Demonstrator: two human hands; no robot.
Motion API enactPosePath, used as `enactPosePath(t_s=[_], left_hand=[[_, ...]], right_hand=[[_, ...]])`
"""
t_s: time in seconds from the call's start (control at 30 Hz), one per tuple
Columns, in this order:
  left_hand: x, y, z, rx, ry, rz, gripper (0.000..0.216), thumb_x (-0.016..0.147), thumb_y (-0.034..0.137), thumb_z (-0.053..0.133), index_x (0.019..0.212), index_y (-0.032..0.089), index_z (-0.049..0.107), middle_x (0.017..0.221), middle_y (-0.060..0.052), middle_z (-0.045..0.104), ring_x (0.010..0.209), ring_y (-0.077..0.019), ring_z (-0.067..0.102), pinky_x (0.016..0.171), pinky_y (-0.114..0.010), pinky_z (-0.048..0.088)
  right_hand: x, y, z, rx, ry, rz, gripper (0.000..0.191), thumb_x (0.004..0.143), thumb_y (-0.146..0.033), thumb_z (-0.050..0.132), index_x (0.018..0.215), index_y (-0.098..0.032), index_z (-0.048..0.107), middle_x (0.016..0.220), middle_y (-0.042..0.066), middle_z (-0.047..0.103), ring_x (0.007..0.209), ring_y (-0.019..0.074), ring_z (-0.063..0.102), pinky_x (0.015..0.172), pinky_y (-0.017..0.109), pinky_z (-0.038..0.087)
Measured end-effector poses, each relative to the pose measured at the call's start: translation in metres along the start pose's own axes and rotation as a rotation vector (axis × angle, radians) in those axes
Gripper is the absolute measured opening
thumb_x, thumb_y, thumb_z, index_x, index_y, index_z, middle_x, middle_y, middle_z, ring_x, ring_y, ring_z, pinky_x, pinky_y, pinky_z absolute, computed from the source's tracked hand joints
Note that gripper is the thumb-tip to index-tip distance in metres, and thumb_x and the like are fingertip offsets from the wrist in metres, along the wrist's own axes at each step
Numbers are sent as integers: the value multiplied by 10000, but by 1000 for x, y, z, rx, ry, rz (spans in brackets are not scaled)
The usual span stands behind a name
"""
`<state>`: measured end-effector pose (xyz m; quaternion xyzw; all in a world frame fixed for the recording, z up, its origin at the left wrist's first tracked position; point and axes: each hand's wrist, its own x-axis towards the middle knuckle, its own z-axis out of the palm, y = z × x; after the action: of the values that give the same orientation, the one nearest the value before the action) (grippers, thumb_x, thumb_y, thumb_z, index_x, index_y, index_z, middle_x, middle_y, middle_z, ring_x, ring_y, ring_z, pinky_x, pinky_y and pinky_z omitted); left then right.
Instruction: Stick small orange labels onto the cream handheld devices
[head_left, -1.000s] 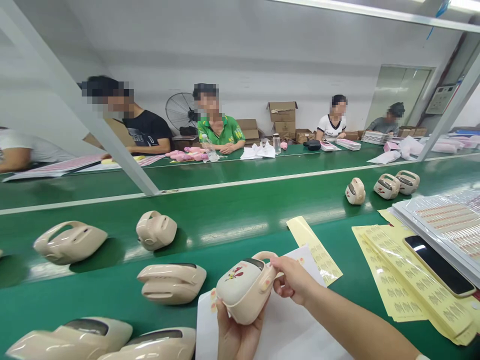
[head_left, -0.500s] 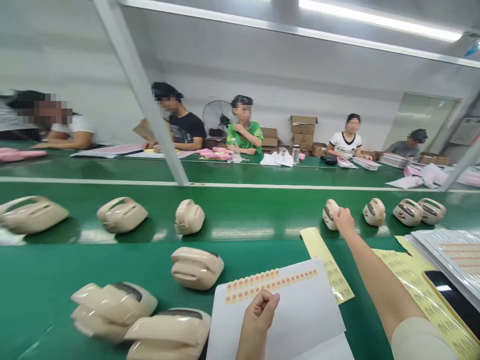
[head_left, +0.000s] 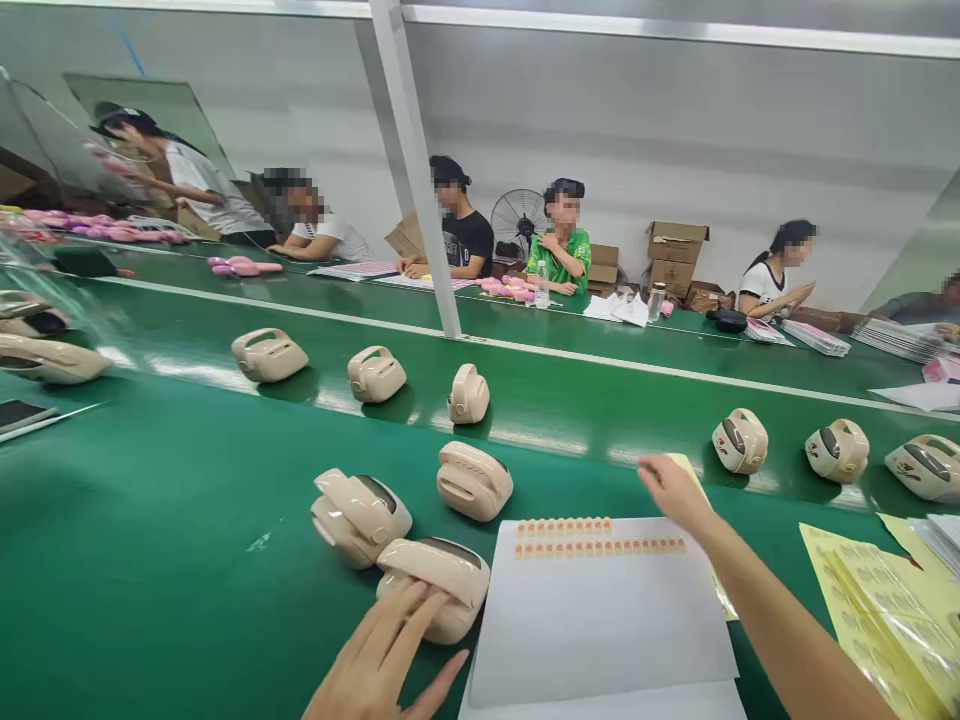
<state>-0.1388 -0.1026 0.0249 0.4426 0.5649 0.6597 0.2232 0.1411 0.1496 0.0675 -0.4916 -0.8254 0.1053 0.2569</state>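
Observation:
My left hand (head_left: 379, 650) has its fingers spread, touching the nearest beige plastic casing (head_left: 457, 572), which has a handle and a dark top panel and looks like a small iron. Against that casing leans another beige casing (head_left: 360, 515), and a third casing (head_left: 474, 480) lies just behind. White paper (head_left: 600, 610) with rows of small orange stickers (head_left: 600, 547) lies to their right. Above its far right corner hovers my right hand (head_left: 671, 488), fingers loosely stretched and nothing visible in them. A yellow sticker strip (head_left: 694, 475) is partly hidden beneath this hand.
Along the green belt stand more plain casings (head_left: 376, 375) on the left and decorated casings (head_left: 741, 441) on the right. Yellow label sheets (head_left: 862, 600) lie at right. A metal post (head_left: 420, 170) rises beyond the belt, where several co-workers (head_left: 465, 235) sit.
The view has swung left. My left hand has gone from above the stickers to the nearest casing and spread its fingers. My right hand has let go of a decorated casing and drawn back.

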Motion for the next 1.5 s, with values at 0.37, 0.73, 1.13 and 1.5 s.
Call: enactPosePath(t_s=[0.37,0.73,1.13,1.5], left_hand=[[48,-47,-19,515,-224,492,556,385,367,808,926,269,729,966,-104,708,979,-365,602,1051,-396,248],[49,-28,-9,386,97,258,652,337,342,817,969,281,669,985,-63,665,996,-378,544,974,-504,344],[54,68,130,-1400,-78,-374,544,621,534,663,1114,315,598,1039,-46,697,953,-279,626,812,-437,504],[40,50,152,-1501,-249,-308,560,685,545,589,1213,371,523,1131,2,650,1094,-245,538,913,-376,445]], right_hand=[[-42,-43,44,357,-255,-44,170,692,-50,535,688,-194,624,756,8,517,615,132,531,586,267,438],[-53,-73,10,920,-81,277,162,657,-340,618,620,-195,556,640,-8,541,558,112,401,545,252,335],[-64,-152,-26,1640,96,427,376,486,-433,766,478,-193,478,424,-83,363,479,76,282,519,244,244],[-73,-146,0,1451,332,307,327,593,-473,721,527,-217,529,639,-21,459,766,187,531,774,339,419]])
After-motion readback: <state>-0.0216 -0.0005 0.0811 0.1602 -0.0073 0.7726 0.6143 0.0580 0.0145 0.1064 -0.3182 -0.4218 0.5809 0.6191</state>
